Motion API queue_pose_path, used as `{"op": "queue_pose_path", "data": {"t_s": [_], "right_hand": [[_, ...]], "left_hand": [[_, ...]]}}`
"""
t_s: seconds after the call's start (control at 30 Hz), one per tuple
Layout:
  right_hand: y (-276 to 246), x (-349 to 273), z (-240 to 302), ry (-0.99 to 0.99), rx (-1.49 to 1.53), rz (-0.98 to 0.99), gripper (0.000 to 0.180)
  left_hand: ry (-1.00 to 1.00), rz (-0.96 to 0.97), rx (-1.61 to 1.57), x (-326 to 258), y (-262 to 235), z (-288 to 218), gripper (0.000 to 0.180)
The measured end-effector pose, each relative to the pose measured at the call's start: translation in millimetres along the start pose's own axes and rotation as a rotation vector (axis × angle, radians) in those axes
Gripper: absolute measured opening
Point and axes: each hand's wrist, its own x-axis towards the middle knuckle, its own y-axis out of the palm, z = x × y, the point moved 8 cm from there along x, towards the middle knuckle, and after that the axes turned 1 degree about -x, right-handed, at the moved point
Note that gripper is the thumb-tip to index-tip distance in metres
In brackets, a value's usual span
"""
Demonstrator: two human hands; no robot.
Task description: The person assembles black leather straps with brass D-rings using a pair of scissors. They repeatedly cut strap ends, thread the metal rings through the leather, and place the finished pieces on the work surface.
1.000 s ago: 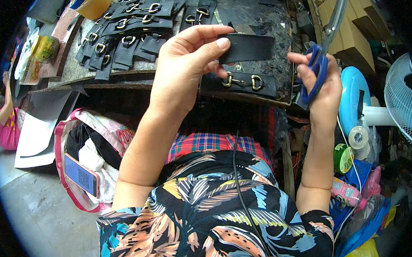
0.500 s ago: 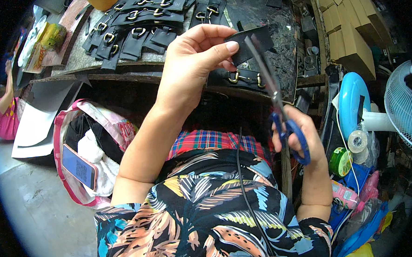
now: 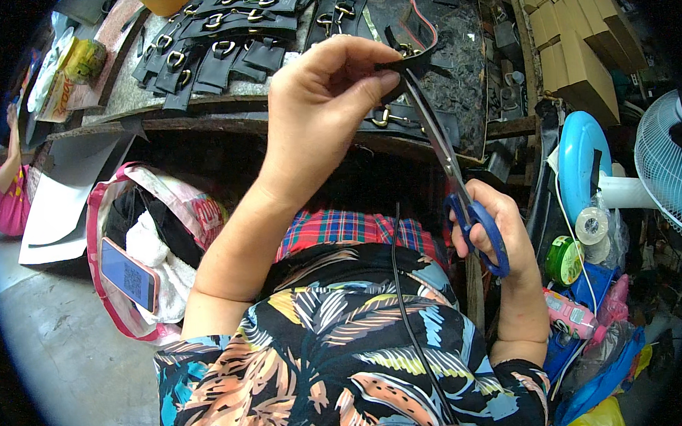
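Observation:
My left hand pinches a black leather-like strap piece above the bench edge. The piece is tilted so that a reddish edge and a bit of metal show, and my fingers cover part of it. Blue-handled scissors are gripped in my right hand, fingers through the loops. Their blades point up and left, with the tips right at the lower edge of the strap piece, near my left thumb. Behind my left hand lie several black straps with metal buckles. Another buckled strap rests beneath the held piece.
The dark workbench spans the far side. At the right are cardboard boxes, a white fan, a tape roll and a pink bottle. To the left, an open bag holds a phone. Another person's arm shows far left.
My left hand has turned the strap piece, so its reddish edge now shows. The scissors have shifted slightly left and down, with their tips now at the piece's lower edge.

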Motion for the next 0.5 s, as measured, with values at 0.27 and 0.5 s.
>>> {"op": "queue_pose_path", "data": {"t_s": [0.27, 0.5], "right_hand": [[2.3, 1.6, 2.0, -0.04, 0.029, 0.026, 0.044], [0.9, -0.4, -2.1, -0.038, -0.114, -0.104, 0.035]], "left_hand": [[-0.32, 0.029, -0.483, 1.6, 1.5, 29.3, 0.017], [-0.294, -0.005, -0.391, -1.5, 1.4, 28.1, 0.017]]}}
